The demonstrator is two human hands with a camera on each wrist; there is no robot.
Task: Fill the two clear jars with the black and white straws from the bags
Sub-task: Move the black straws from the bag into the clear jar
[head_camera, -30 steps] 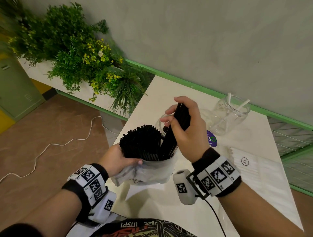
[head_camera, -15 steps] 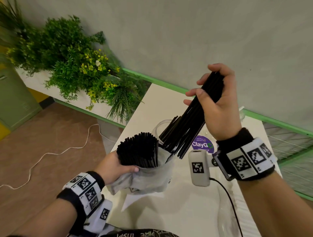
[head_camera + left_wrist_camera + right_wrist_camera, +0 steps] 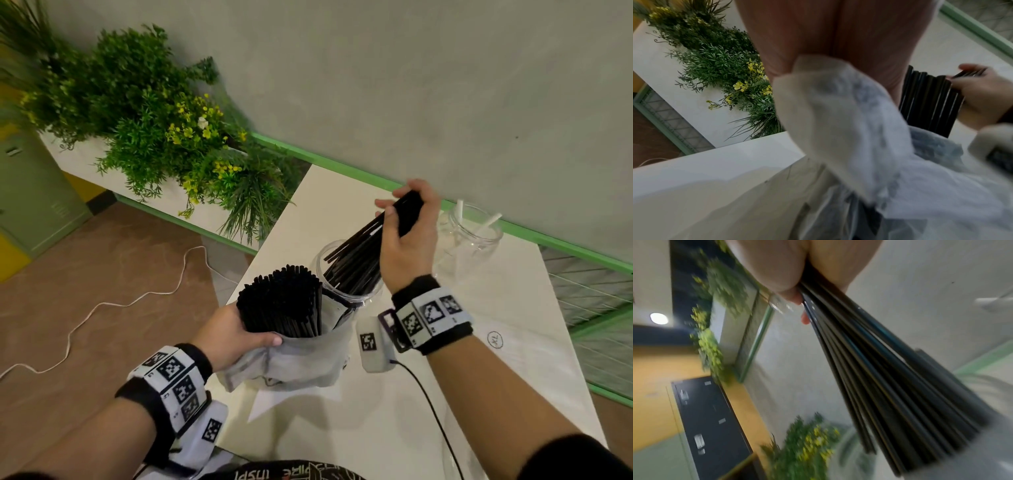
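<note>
Two clear jars point(image 3: 349, 274) point(image 3: 474, 233) – two hands point(image 3: 236, 337) point(image 3: 407, 236), one bag point(image 3: 301, 359), two white straws point(image 3: 459, 209) point(image 3: 491, 219)

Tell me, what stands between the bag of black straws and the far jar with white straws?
In the head view, the near clear jar and the right hand lowering black straws into it.

Black straws point(image 3: 356, 260): smooth plastic, slight gloss. Bag point(image 3: 301, 359): thin crinkled plastic film, cloudy and translucent. Near jar point(image 3: 349, 294) and jar at the desk's far edge point(image 3: 476, 236): clear, glossy, plastic or glass unclear. Desk point(image 3: 376, 428): smooth off-white top, soft sheen. White straws point(image 3: 489, 219): matt.
</note>
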